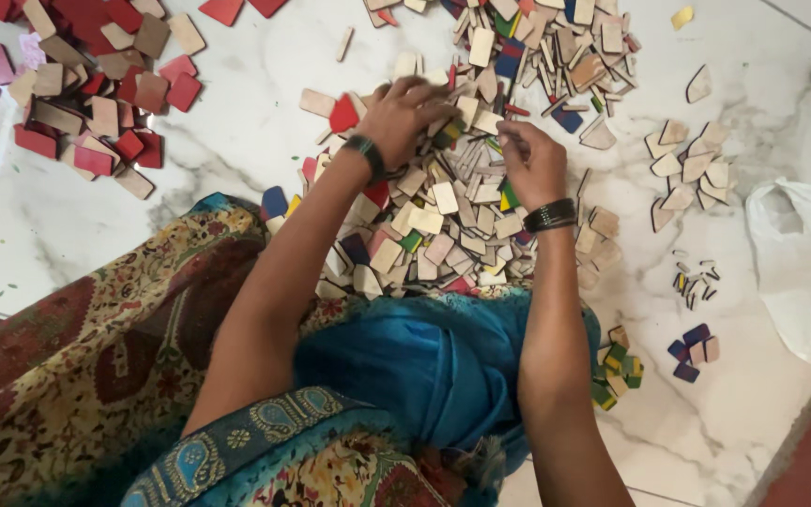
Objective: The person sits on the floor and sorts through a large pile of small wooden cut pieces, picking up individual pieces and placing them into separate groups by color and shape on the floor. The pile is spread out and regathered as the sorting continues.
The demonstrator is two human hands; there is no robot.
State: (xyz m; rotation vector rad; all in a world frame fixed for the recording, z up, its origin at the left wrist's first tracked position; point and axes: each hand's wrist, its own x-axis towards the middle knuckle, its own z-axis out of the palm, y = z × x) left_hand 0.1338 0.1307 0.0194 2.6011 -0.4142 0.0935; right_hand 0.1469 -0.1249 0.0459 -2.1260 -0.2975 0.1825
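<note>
Left hand: the left hand (404, 111) lies palm down on the heap, fingers curled into the pieces; whether it grips one I cannot tell.
Right hand: the right hand (529, 161) pinches its fingertips together over the heap, just beside the left hand; what they pinch is too small to make out.
Heap: the big heap of flat, thin wooden tiles (443, 211), pale bare wood mixed with red, blue, green and yellow painted faces, lies under and around both hands, tiles pointing every way.
Red tile: a red painted square tile (344, 115) sits tilted, touching the left hand's outer edge.
Floor: the white marble floor (237, 141), glossy and grey-veined, carries everything.
Red pile: a pile of red and pink rounded tiles (86, 84) lies well apart, beyond the left hand's outer side.
</note>
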